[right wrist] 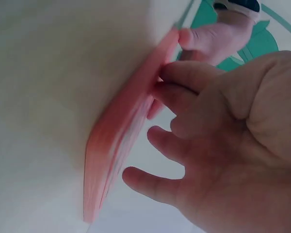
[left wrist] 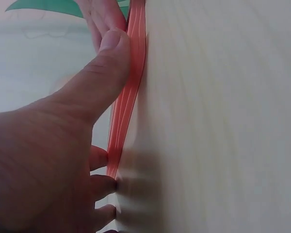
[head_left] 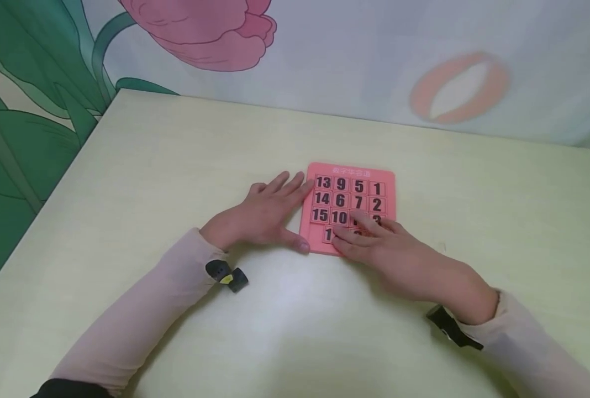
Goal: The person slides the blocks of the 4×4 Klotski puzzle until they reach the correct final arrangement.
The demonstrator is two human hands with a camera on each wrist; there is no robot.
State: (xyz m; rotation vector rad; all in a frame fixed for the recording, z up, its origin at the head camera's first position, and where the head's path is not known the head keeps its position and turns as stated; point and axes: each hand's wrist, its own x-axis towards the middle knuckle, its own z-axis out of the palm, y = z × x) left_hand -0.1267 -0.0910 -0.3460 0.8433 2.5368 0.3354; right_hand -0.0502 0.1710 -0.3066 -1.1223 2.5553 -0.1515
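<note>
A pink number sliding puzzle [head_left: 349, 192] lies flat on the table, with black-numbered tiles in rows. Its lower left slot holds no tile. Along the puzzle's left side is my left hand [head_left: 267, 217], fingers spread, with a fingertip at the upper left edge and the thumb at the lower left corner. In the left wrist view, the thumb [left wrist: 104, 68] rests against the puzzle's side wall [left wrist: 128, 92]. My right hand [head_left: 404, 260] reaches over the lower right part, its fingertips on the bottom tiles and hiding several numbers. Its fingers are mostly straight in the right wrist view.
The pale table [head_left: 185, 149] extends around the puzzle on all sides. Behind it hangs a backdrop [head_left: 335, 61] printed with a pink flower and green leaves. Dark straps with small devices sit at both wrists, over light sleeves [head_left: 151, 309].
</note>
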